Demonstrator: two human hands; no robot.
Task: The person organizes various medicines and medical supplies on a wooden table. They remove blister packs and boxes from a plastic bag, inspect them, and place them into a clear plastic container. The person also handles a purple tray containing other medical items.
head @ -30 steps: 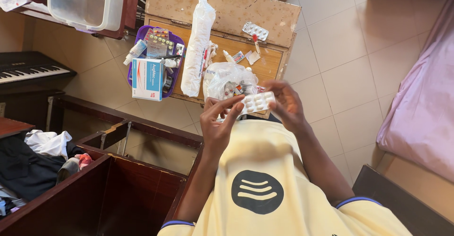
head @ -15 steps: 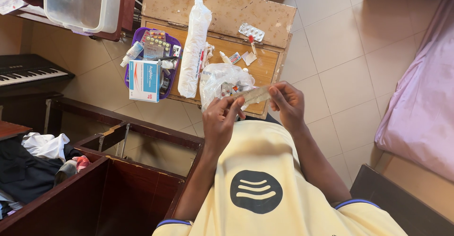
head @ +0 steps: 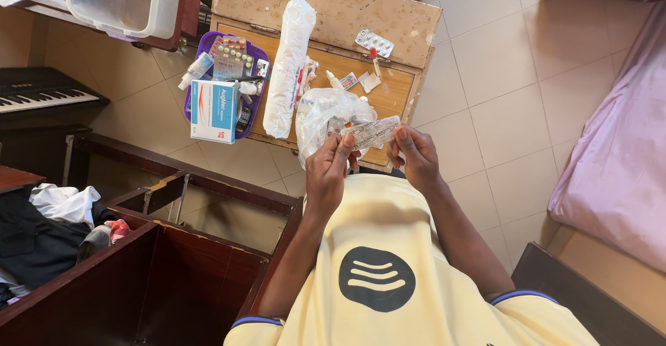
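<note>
- Left hand [head: 326, 173]: fingertips pinched on the left end of the blister strip [head: 372, 132].
- Right hand [head: 415, 155]: fingers clamped on the strip's right end.
- Blister strip: held level between both hands, foil side up, at the wooden desk's [head: 333, 10] near edge.
- Clear plastic bag [head: 326, 110]: on the desk, at 11 o'clock from the strip.
- Purple tray [head: 201, 48] with medicine box [head: 214, 110]: at 9 o'clock.
</note>
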